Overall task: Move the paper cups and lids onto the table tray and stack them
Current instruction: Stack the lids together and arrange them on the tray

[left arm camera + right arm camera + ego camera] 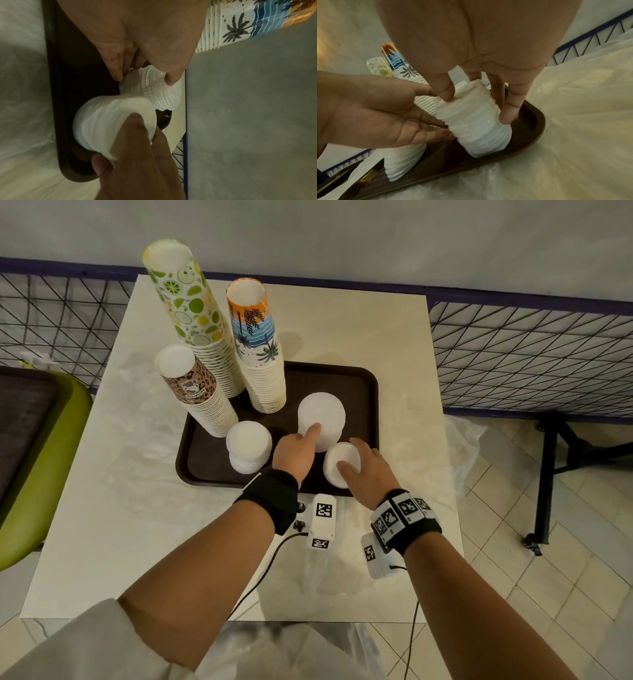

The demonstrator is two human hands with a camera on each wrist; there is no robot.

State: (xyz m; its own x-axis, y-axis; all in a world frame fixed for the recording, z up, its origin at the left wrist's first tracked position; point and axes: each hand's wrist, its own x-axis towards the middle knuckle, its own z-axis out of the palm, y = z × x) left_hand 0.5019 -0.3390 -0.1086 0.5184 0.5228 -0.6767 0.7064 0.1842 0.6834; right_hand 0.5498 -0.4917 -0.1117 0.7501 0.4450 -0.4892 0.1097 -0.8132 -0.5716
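On the dark brown tray [342,381] stand three tall stacks of paper cups: lime-print [185,302], palm-print [253,337] and leopard-print [191,392]. Three white lid stacks stand in front of them. My right hand [350,456] grips the front-right lid stack [342,463] from above, thumb and fingers [510,108] round its sides [476,121], its base on the tray [530,121]. My left hand [308,436] has straight fingers, and its index lies on top of the middle lid stack [320,412] [150,86]. The left lid stack [248,446] stands free.
Crinkled clear plastic [459,440] covers the white table round the tray. A green chair [34,457] stands at the left, a black wire fence [513,354] runs behind, and a black stand leg [548,474] is at the right. More plastic [308,645] hangs at the near edge.
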